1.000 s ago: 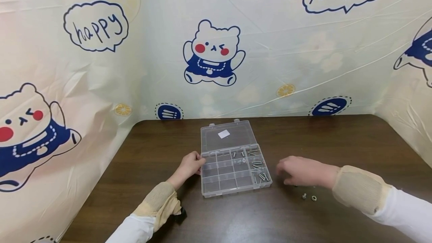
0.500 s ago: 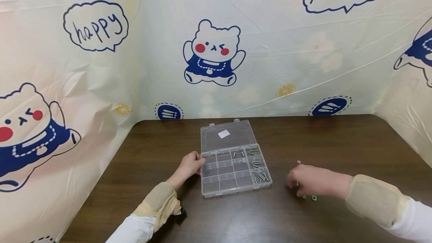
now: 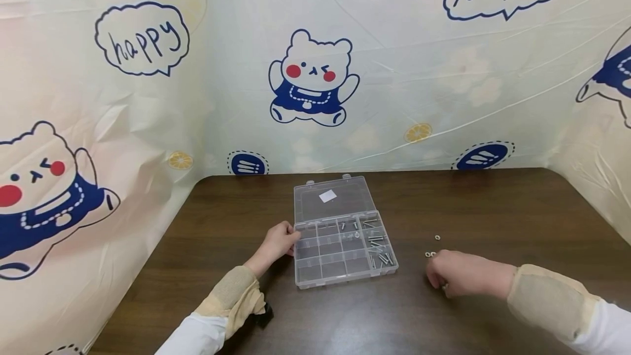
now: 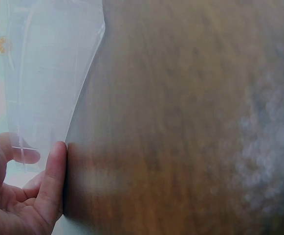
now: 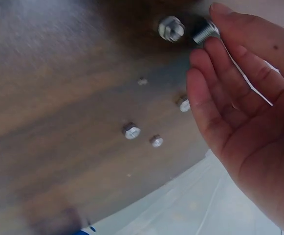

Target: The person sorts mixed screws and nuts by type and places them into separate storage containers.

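My left hand grips the left wall of a clear plastic compartment box, its thumb inside and fingers outside in the left wrist view. Several screws lie in the box's right compartments, with a few small pieces in its upper middle ones. To the right of the box, my right hand is low over the table. Between its thumb and fingertips is a short threaded screw. Right beside it lies a nut. Several more nuts are scattered near the hand, one partly hidden by a finger.
The box's transparent lid is folded back flat behind it and carries a small white label. The brown wooden table is walled by a printed cloth at the back and sides.
My right hand has moved right and toward me, from beside the box to the loose screw. Small nuts it covered before now show behind it. The left hand stays on the box.
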`<state>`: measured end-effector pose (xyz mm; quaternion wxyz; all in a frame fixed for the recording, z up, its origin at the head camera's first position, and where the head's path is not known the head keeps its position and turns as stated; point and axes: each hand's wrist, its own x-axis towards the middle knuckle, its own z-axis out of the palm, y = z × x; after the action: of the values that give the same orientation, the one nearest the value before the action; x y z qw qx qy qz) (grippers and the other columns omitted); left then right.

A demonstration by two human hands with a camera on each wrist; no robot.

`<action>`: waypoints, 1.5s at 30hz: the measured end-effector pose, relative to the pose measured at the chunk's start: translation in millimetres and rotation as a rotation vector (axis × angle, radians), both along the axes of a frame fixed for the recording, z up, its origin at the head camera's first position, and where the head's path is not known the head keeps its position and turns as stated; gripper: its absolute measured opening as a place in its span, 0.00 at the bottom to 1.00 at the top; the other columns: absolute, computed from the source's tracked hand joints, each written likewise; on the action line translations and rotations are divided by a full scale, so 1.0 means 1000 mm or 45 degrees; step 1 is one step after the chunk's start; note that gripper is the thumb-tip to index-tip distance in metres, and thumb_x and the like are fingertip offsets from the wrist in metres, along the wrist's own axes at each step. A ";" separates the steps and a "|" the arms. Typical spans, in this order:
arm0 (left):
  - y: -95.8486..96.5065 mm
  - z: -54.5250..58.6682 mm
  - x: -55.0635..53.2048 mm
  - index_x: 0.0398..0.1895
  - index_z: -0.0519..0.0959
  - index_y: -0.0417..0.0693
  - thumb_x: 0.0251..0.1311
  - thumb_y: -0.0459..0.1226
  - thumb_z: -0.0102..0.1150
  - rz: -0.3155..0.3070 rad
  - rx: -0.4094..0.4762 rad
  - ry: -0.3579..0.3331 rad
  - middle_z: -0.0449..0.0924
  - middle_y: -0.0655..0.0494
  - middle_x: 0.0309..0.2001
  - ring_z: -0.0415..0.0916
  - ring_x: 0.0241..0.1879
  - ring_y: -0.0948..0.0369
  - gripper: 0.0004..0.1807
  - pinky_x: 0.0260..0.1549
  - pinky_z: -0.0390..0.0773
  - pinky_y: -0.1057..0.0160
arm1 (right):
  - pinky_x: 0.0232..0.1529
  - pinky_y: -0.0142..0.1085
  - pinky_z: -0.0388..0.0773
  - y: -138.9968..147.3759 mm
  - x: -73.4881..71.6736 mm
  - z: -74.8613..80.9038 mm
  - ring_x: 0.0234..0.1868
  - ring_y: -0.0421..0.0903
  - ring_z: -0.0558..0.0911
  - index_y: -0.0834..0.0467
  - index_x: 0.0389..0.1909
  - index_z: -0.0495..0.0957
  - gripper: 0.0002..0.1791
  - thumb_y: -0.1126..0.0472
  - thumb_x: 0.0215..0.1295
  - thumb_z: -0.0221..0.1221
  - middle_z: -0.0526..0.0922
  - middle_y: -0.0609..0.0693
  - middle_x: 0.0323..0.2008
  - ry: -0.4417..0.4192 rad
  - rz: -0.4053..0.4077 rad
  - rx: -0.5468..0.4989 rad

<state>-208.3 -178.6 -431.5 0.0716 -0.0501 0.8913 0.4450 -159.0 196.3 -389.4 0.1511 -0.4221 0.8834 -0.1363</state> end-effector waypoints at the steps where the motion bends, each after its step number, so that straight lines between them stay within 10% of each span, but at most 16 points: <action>1: 0.000 0.000 0.000 0.24 0.67 0.38 0.50 0.31 0.48 0.000 0.000 -0.002 0.69 0.52 0.18 0.72 0.14 0.63 0.04 0.15 0.80 0.65 | 0.17 0.24 0.64 0.001 0.001 -0.001 0.19 0.31 0.64 0.52 0.16 0.71 0.16 0.77 0.30 0.55 0.65 0.35 0.16 0.004 -0.002 -0.003; 17: 0.002 0.000 0.000 0.24 0.67 0.38 0.50 0.31 0.48 -0.012 -0.007 0.011 0.70 0.50 0.20 0.72 0.14 0.63 0.04 0.16 0.80 0.65 | 0.20 0.25 0.71 -0.007 -0.003 0.003 0.22 0.32 0.69 0.53 0.18 0.75 0.12 0.75 0.38 0.57 0.69 0.37 0.21 0.085 0.016 -0.027; 32: 0.001 0.002 0.001 0.25 0.68 0.38 0.50 0.32 0.48 -0.012 -0.007 0.007 0.70 0.50 0.20 0.73 0.15 0.63 0.04 0.16 0.80 0.65 | 0.23 0.19 0.70 -0.033 -0.019 0.025 0.25 0.32 0.69 0.55 0.23 0.76 0.10 0.74 0.44 0.59 0.70 0.41 0.25 0.370 0.213 -0.317; 45: -0.001 0.000 0.001 0.24 0.67 0.38 0.50 0.31 0.48 0.003 -0.003 0.011 0.69 0.52 0.18 0.72 0.15 0.63 0.04 0.16 0.80 0.65 | 0.28 0.24 0.76 -0.059 -0.039 0.036 0.28 0.36 0.73 0.56 0.28 0.77 0.09 0.73 0.48 0.60 0.76 0.45 0.28 0.403 0.120 -0.412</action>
<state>-207.0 -179.4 -431.4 0.0672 -0.0495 0.8921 0.4441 -198.3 137.1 -353.2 -0.0526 -0.4979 0.8420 -0.2011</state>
